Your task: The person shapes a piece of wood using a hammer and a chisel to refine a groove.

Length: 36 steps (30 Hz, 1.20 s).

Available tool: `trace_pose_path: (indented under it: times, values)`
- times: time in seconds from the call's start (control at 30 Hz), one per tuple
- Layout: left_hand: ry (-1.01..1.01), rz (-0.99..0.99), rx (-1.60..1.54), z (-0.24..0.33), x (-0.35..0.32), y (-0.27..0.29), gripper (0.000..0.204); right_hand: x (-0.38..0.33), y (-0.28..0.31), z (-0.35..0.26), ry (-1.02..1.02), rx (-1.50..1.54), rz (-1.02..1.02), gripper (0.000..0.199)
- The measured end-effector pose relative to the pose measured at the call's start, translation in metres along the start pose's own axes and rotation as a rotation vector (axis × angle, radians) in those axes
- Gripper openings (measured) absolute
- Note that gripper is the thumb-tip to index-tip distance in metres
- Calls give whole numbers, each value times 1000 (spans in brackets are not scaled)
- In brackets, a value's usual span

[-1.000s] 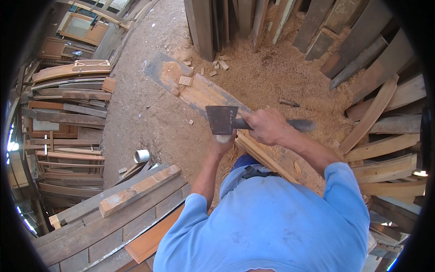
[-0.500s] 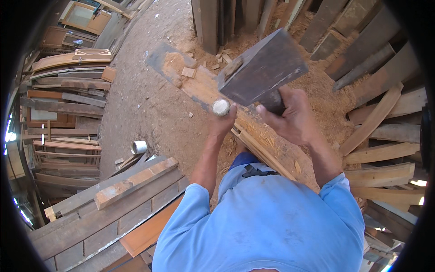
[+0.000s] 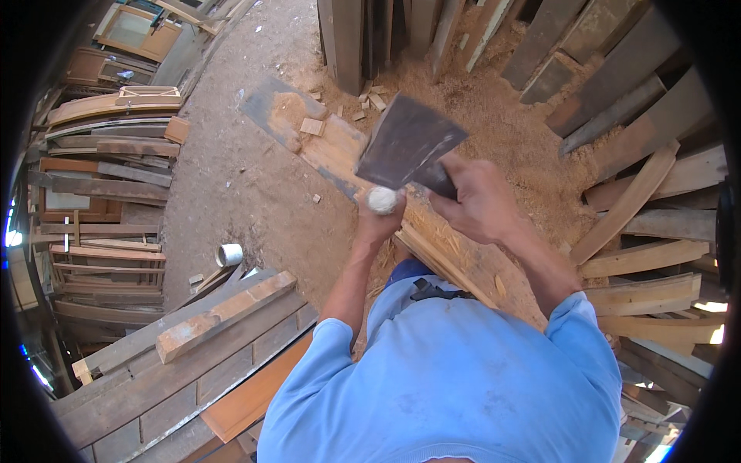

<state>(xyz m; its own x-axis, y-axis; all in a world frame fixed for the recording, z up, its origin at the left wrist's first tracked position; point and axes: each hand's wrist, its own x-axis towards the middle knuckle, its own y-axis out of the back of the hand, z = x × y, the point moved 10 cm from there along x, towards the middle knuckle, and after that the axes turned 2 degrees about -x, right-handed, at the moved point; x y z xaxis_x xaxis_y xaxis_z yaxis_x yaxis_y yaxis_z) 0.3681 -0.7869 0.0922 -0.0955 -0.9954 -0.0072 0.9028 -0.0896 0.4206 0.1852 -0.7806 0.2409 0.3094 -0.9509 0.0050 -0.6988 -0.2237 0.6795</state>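
My right hand (image 3: pixel 482 202) is closed around the handle of a dark wooden mallet (image 3: pixel 409 143). Its blocky head is tilted, right beside and seemingly just above the chisel's butt; I cannot tell whether they touch. My left hand (image 3: pixel 377 224) is wrapped around what looks like a chisel (image 3: pixel 382 201), its round, whitish handle end pointing up at me. The blade is hidden below the fist. Beneath and between my forearms lie long light-wood strips (image 3: pixel 444 264) on a work board (image 3: pixel 328 171) strewn with shavings.
Sawdust and small wood offcuts (image 3: pixel 312 126) lie on the far board end and ground. Planks (image 3: pixel 340 46) stand upright ahead; curved boards (image 3: pixel 637 204) lean at right. Stacked timber (image 3: pixel 224 312) is at near left, with a white cup-like container (image 3: pixel 229 255) beyond it.
The mallet has come down and leftward, its head now closer to the chisel's end. My right hand moved left with it, while my left hand stayed nearly in place.
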Motion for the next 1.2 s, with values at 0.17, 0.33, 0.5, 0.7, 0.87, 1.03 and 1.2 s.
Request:
trace_pose_path:
  times: [0.17, 0.33, 0.5, 0.7, 0.87, 1.03, 1.2]
  values:
    - [-153, 43, 69, 4, -2, 10, 16, 4, -7, -8, 99, -5, 55, 33]
    - [-233, 67, 36, -1, -41, 2, 19, 7, -50, 18, 87, -239, -187, 36]
    - [-207, 50, 12, 3, -18, 7, 18, -1, 15, -35, 127, 191, 142, 24]
    - [-206, 56, 47, -12, -2, 18, 13, -7, 37, -47, 138, 436, 275, 26]
    - [-220, 130, -193, 21, -10, 11, 9, -2, -60, 25, 41, -210, -140, 36]
    - [-144, -125, 277, -25, -26, -4, 12, -3, -57, 19, 11, -81, -102, 44]
    - [-152, 100, -81, 1, 7, 23, 7, -5, -5, -10, -35, 191, 6, 36]
